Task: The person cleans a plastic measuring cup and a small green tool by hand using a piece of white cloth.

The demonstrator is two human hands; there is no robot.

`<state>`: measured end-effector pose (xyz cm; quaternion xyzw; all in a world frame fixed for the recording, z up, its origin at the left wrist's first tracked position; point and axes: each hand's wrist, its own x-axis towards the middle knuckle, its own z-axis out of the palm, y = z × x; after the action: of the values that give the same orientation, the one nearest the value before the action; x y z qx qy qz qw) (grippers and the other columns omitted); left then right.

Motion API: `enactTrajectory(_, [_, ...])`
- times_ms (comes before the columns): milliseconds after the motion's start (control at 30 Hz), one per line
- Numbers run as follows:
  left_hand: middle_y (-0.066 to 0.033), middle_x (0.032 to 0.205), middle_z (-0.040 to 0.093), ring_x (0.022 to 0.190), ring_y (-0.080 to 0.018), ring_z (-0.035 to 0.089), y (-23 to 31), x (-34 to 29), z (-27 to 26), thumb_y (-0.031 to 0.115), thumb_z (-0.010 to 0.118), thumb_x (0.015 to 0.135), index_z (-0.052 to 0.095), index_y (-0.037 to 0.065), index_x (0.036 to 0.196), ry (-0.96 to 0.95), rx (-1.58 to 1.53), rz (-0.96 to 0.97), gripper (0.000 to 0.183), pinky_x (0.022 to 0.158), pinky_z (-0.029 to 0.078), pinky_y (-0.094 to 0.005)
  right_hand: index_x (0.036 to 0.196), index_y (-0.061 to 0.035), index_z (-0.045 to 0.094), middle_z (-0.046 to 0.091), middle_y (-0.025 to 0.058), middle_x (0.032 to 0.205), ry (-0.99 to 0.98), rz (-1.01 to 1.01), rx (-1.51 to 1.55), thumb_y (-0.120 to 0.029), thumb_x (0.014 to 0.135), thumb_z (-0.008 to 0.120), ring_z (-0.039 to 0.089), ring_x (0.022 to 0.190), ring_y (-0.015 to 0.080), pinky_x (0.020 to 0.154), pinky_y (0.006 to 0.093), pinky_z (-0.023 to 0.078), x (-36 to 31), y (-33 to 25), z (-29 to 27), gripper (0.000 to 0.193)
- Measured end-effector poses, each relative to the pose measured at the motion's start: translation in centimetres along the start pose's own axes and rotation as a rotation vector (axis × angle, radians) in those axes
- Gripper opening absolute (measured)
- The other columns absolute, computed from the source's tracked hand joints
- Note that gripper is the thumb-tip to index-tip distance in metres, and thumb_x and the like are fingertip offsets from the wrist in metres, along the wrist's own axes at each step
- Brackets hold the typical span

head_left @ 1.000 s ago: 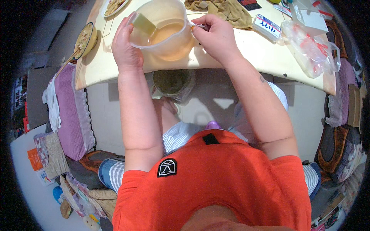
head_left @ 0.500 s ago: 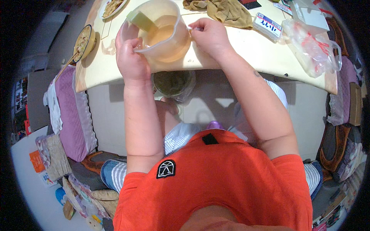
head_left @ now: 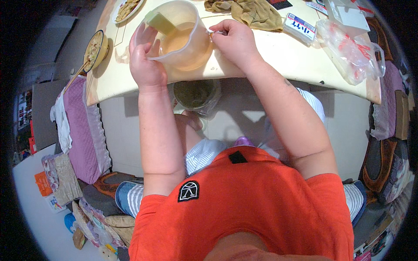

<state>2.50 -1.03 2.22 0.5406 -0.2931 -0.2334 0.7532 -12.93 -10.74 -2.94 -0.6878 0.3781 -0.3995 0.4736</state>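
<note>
A translucent plastic tub (head_left: 185,54) with a cloudy, pale orange look stands at the table's near edge. Against its inner far-left wall leans a pale green block-like piece (head_left: 160,22); whether it is loose or part of the tub cannot be told. My left hand (head_left: 147,65) wraps round the tub's left side, thumb near the rim, closed on it. On the opposite side, my right hand (head_left: 233,40) is pinched at the tub's wall. A small bit of something pale and dark shows at its fingertips, too small to name.
On the cream table (head_left: 270,56) lie a brown cloth (head_left: 257,15), a white-and-blue pack (head_left: 300,28) and a crumpled plastic bag (head_left: 350,52). A bowl of food (head_left: 93,50) with chopsticks sits at the left edge, a plate (head_left: 126,11) beyond. Below stands a lined bin (head_left: 196,93).
Both hands and the tub have shifted slightly to the left. My left fingers have changed their position a little on the rim. My right hand stays pinched.
</note>
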Motion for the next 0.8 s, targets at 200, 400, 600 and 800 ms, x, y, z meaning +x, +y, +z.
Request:
enactTrajectory(200, [-0.0180,0.140,0.052,0.132,-0.0338,0.049,0.0,-0.1,-0.1,0.015,0.045,0.080,0.047,0.000,0.141,-0.003,0.008,0.002,0.063,0.111,0.033,-0.0491,0.104,-0.0008,0.072,0.070,0.0058,0.085,0.069,-0.189,0.297,-0.014,0.085,0.070,0.063,0.075,0.0104,0.070,0.0255,0.051,-0.9,-2.4,0.1,0.023])
enactTrajectory(400, [-0.0191,0.140,0.052,0.132,-0.0343,0.049,0.1,0.0,0.0,0.016,0.047,0.081,0.046,-0.001,0.141,-0.015,0.006,0.005,0.063,0.113,0.032,-0.0492,0.097,-0.0021,0.074,0.073,0.0132,0.085,0.032,-0.011,0.074,-0.016,0.081,0.068,0.069,0.076,0.0204,0.071,0.0320,0.055,0.5,0.7,0.5,0.022])
enactTrajectory(600, [-0.0209,0.141,0.051,0.134,-0.0360,0.047,0.1,0.8,-0.4,0.017,0.048,0.079,0.045,-0.002,0.142,-0.108,-0.004,-0.025,0.066,0.115,0.031,-0.0498,0.104,-0.0020,0.073,0.067,-0.0012,0.082,0.007,-0.116,0.347,-0.013,0.088,0.070,0.057,0.073,0.0032,0.067,0.0204,0.048,0.0,-2.3,-0.7,0.020])
enactTrajectory(800, [-0.0219,0.140,0.052,0.135,-0.0370,0.046,-0.1,1.4,-1.0,0.019,0.052,0.076,0.046,-0.004,0.142,-0.137,-0.059,-0.023,0.070,0.115,0.031,-0.0495,0.099,-0.0028,0.074,0.073,0.0122,0.086,-0.046,0.066,0.068,-0.017,0.084,0.066,0.069,0.076,0.0210,0.071,0.0328,0.055,0.8,0.6,0.1,0.022])
